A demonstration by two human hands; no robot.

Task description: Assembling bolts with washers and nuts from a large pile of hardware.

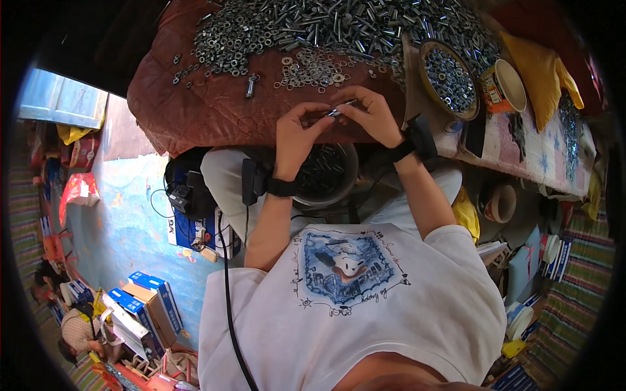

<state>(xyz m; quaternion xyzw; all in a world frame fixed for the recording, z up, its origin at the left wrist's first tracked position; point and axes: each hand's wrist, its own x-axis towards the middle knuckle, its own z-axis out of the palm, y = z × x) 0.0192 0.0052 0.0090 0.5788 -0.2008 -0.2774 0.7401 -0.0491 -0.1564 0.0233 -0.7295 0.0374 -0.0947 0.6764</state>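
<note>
My left hand [300,135] and my right hand [370,116] meet above the near edge of the red quilted cloth [195,111]. Between their fingertips they pinch a small shiny metal bolt [335,112], partly hidden by the fingers. Just beyond the hands lies a loose patch of flat washers [313,70]. Left of it, an anchor bolt [251,86] rests on the cloth by itself. Further back are a heap of nuts [225,49] and a large pile of metal sleeves [345,23]. Below the hands, a bucket [349,186] of dark bolts stands between my knees.
At the right sit a round bowl [475,107] of nuts, a paper tub [512,88] and a yellow bag [531,72]. A black cable [229,306] hangs from my left wrist device. Blue-and-white boxes [147,300] stand on the floor at left, where another person [81,326] is partly visible.
</note>
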